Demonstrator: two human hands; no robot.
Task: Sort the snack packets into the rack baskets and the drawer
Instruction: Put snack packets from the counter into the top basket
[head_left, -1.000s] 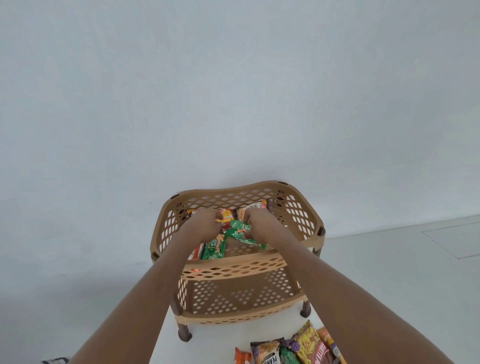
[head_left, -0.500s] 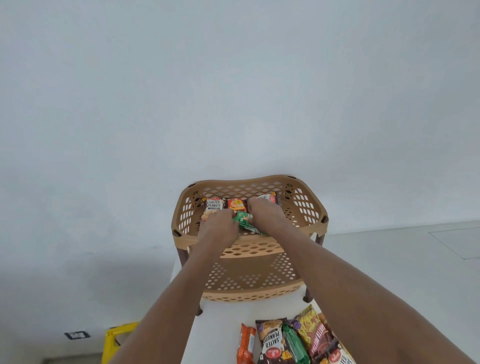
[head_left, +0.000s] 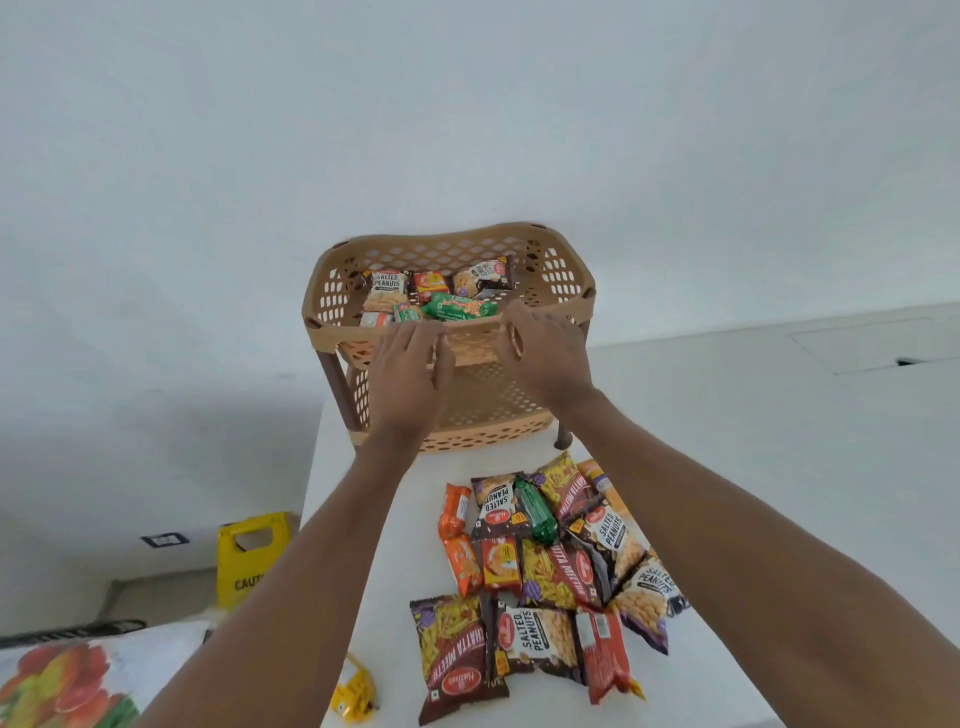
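A tan perforated rack (head_left: 563, 278) stands at the far end of the white table (head_left: 379, 519). Its top basket holds salted peanut packets (head_left: 387, 291), an orange packet (head_left: 430, 283) and green packets (head_left: 460, 307). The lower basket (head_left: 488, 410) looks empty as far as I can see. My left hand (head_left: 408, 379) and my right hand (head_left: 543, 358) hover just in front of the top basket's near rim, fingers apart, holding nothing. A pile of mixed snack packets (head_left: 550, 561) lies on the table below my arms. No drawer is in view.
A small yellow packet (head_left: 356, 693) lies at the table's near left edge. On the floor to the left stand a yellow caution sign (head_left: 249, 558) and a printed sack (head_left: 78, 675). A plain wall rises behind the rack.
Both hands have come back out of the top basket to its front rim, leaving the green packets inside. The view has tilted down, showing more of the table pile.
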